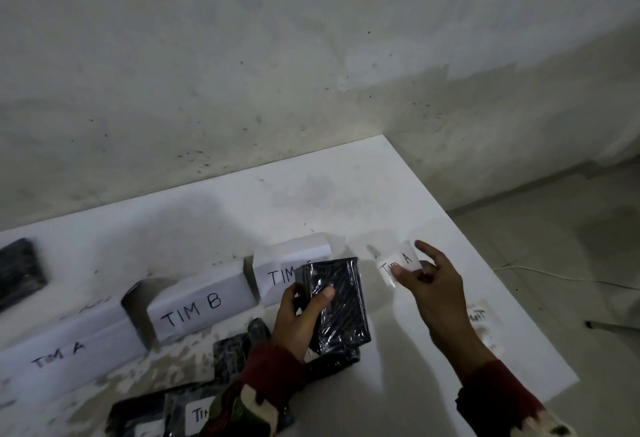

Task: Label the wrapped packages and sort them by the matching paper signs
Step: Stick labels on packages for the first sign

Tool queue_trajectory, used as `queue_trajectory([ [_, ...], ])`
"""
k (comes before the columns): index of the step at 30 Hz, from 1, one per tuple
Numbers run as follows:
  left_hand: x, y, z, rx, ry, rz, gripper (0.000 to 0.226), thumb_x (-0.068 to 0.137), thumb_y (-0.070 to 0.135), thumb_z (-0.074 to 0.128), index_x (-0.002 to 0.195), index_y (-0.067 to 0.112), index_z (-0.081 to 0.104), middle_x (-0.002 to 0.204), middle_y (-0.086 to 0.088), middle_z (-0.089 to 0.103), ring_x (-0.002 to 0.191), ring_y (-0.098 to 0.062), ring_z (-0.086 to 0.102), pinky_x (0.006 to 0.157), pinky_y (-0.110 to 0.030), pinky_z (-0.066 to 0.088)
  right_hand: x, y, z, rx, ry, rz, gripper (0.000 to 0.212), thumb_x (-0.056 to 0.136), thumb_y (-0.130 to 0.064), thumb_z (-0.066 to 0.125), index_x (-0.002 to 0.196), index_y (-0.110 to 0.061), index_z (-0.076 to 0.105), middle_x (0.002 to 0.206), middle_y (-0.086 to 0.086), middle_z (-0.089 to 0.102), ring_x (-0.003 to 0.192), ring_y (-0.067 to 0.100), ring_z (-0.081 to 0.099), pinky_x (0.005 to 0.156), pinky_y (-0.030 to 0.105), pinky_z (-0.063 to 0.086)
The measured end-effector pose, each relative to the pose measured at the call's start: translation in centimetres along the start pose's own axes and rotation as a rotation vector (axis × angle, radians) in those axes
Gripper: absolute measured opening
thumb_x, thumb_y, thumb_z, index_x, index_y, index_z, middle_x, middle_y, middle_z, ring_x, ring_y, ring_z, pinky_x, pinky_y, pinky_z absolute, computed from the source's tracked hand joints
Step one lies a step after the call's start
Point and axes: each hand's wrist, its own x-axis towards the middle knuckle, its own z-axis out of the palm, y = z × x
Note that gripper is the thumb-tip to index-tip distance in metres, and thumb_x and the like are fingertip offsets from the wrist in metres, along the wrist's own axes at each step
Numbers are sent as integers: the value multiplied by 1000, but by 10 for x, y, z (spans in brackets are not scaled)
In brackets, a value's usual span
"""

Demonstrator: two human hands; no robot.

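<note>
Right hand (434, 293) fingers (401, 272) pinching "TIM A" label (401, 262) above table (398, 194). Left hand (299, 320) gripping black wrapped package (341, 301), held up before "TIM B" sign (194, 310) and third sign (280, 268).

left hand (304, 315) gripping, right hand (429, 284) pinching, raised

Black glossy package (334, 301); white signs (194, 308) with black lettering; white surface (381, 194); dark red patterned sleeves (498, 398).
</note>
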Motion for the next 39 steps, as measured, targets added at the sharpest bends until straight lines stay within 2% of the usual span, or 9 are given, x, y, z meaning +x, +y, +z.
queue_trajectory([
  [3, -2, 1, -6, 2, 53, -5, 60, 69, 36, 69, 122, 17, 51, 121, -8, 59, 97, -15, 61, 64, -18, 47, -16, -8, 15, 39, -70, 5, 16, 81, -2, 65, 84, -18, 63, 69, -4, 64, 61, 6, 59, 58, 14, 49],
  [7, -7, 4, -13, 26, 107, -36, 95, 48, 56, 66, 132, 18, 44, 132, -11, 52, 118, -27, 50, 100, -42, 44, -35, -16, 29, 133, -179, 86, 10, 86, -10, 60, 76, -12, 61, 68, -5, 67, 65, 6, 60, 64, 23, 46],
  [9, -10, 6, -16, 20, 111, -32, 99, 45, 59, 66, 134, 21, 41, 135, -11, 49, 122, -29, 48, 106, -46, 38, -43, -18, 35, 139, -236, 102, 9, 86, -10, 58, 78, -11, 62, 63, -8, 67, 60, -1, 59, 64, 24, 44],
  [14, -11, 8, -19, -61, 80, 12, 67, 59, 51, 62, 121, 27, 51, 126, -6, 59, 112, -20, 56, 99, -43, 44, -61, -18, 49, 134, -335, 80, 8, 86, -9, 58, 81, -7, 64, 62, -8, 68, 54, -5, 59, 50, 7, 44],
  [16, -11, 9, -19, -91, 65, 26, 55, 64, 48, 57, 116, 28, 53, 119, -6, 63, 104, -16, 60, 88, -34, 50, -65, -16, 55, 113, -324, 85, 6, 86, -12, 61, 86, -8, 65, 77, -2, 70, 63, -3, 63, 52, 6, 44],
  [21, -13, 13, -18, -62, 42, 35, 61, 67, 52, 49, 122, 26, 48, 109, -3, 65, 96, -15, 64, 77, -28, 53, -70, -10, 69, 94, -287, 107, 4, 84, -14, 63, 83, -13, 67, 104, -6, 57, 78, -2, 65, 58, 11, 50],
  [28, -13, 16, -20, -46, 48, 35, 73, 68, 54, 48, 131, 18, 43, 122, -14, 59, 110, -28, 58, 100, -49, 44, -69, -10, 74, 2, -243, 50, 13, 82, -14, 66, 71, -22, 66, 102, -8, 60, 90, 8, 63, 60, 10, 50],
  [34, -11, 11, -20, -33, 19, 25, 67, 65, 60, 47, 125, 31, 42, 117, -4, 61, 103, -14, 59, 80, -27, 50, -67, -7, 75, -59, -233, 4, 10, 81, -17, 68, 74, -23, 65, 100, -11, 59, 93, 11, 63, 70, 23, 53],
  [39, -10, 10, -20, -37, 10, 57, 78, 60, 64, 50, 130, 29, 41, 124, -5, 58, 109, -17, 58, 96, -39, 48, -64, -3, 75, -96, -211, -22, 6, 80, -17, 69, 77, -19, 64, 100, -11, 59, 92, 12, 63, 76, 31, 55],
])
